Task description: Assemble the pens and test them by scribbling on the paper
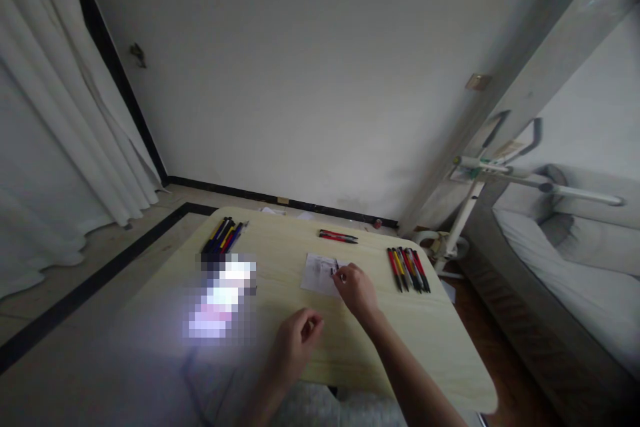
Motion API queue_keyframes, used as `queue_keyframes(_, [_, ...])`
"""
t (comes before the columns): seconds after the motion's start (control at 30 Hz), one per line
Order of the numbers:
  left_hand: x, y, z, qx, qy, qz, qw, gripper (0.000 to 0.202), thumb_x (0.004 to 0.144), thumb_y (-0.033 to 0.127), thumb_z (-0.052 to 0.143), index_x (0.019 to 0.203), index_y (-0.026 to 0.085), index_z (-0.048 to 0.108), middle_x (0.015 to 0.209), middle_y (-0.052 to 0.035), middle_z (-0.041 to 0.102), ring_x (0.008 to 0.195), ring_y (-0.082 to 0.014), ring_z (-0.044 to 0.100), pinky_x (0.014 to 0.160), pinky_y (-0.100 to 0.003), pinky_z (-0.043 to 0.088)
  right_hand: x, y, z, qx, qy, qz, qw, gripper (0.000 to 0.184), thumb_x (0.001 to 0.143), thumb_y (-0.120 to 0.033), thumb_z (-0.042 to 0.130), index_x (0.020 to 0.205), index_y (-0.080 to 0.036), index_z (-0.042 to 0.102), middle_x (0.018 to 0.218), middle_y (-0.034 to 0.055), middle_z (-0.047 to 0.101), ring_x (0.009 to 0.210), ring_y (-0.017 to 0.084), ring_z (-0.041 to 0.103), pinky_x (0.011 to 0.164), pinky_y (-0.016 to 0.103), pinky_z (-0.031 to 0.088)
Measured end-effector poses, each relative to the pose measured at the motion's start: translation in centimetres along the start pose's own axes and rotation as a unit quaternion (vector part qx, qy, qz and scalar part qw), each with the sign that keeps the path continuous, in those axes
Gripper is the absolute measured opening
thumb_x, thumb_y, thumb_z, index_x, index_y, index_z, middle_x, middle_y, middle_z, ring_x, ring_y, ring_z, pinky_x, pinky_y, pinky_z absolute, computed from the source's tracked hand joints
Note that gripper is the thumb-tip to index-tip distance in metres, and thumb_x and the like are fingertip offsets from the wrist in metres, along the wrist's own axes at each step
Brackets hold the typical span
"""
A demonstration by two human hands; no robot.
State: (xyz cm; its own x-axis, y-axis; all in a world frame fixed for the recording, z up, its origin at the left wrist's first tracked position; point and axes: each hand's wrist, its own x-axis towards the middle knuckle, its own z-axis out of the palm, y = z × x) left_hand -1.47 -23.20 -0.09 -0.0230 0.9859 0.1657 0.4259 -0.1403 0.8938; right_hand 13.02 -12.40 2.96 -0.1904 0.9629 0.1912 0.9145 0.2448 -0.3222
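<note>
Over a white sheet of paper (316, 273) with dark marks, my right hand (356, 290) is pinched closed. Small dark bits show at its fingertips, too small to name. My left hand (299, 335) is curled closed just above the table, nearer to me and left of the paper; nothing shows in its fingers. Two red and dark pens (339, 236) lie beyond the paper. To the right is a row of several red, yellow and grey pens (409, 270). At the far left lies a bunch of several dark blue, yellow and red pens (223, 235).
The pale wooden table (280, 247) has rounded corners. On its left side, a bright pixelated patch (223, 300) hides what is there. A white wall stands behind, a white curtain (65, 113) hangs left, and a white metal frame (465, 220) and grey sofa (540, 293) are right.
</note>
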Motion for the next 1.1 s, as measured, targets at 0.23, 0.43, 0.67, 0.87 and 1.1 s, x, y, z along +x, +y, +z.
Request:
queue_keyframes(0.23, [0.0,0.5,-0.3,0.005,-0.007,0.003,1.000,0.018,0.080,0.031,0.046,0.077,0.017,0.058,0.068,-0.0028,0.060,0.058,-0.0124,0.052,0.054,-0.020,0.039,0.3,-0.5,0.9,-0.067,-0.021,0.005,0.998,0.023,0.082,-0.033,0.047,0.074,-0.020,0.065,0.079,0.0043,0.060,0.075,0.014,0.057,0.061,0.021,0.034])
queue_keyframes(0.43, [0.1,0.5,-0.3,0.003,-0.017,0.001,1.000,0.018,0.080,0.030,0.046,0.078,0.017,0.058,0.069,-0.0031,0.060,0.058,-0.0123,0.052,0.054,-0.021,0.039,0.5,-0.5,0.7,-0.075,-0.031,0.016,0.997,0.025,0.083,-0.036,0.045,0.079,-0.021,0.064,0.081,0.0052,0.060,0.075,0.015,0.057,0.059,0.022,0.035])
queue_keyframes(0.67, [0.0,0.5,-0.2,0.003,-0.015,0.006,1.000,0.017,0.080,0.029,0.047,0.079,0.016,0.058,0.070,-0.0029,0.060,0.059,-0.0121,0.052,0.055,-0.020,0.040,0.7,-0.3,1.0,-0.069,-0.032,0.002,0.997,0.021,0.083,-0.029,0.044,0.078,-0.020,0.063,0.082,0.0053,0.061,0.076,0.016,0.057,0.061,0.023,0.035])
queue_keyframes(0.87, [0.0,0.4,0.0,0.004,0.000,-0.003,1.000,0.017,0.079,0.030,0.048,0.077,0.016,0.057,0.066,-0.0016,0.058,0.056,-0.0116,0.051,0.053,-0.020,0.039,0.8,-0.1,-1.1,-0.027,-0.032,-0.033,0.999,0.015,0.079,-0.023,0.049,0.081,-0.021,0.063,0.079,0.0039,0.064,0.072,0.015,0.058,0.060,0.022,0.035])
queue_keyframes(1.1, [0.1,0.6,0.0,0.014,0.000,-0.010,1.000,0.019,0.078,0.032,0.048,0.078,0.015,0.058,0.060,0.0000,0.055,0.053,-0.0118,0.050,0.051,-0.020,0.038,-2.5,0.8,-3.1,0.182,-0.097,-0.109,0.972,0.010,0.072,-0.020,0.053,0.074,-0.018,0.063,0.062,0.0003,0.062,0.056,0.012,0.056,0.053,0.020,0.038])
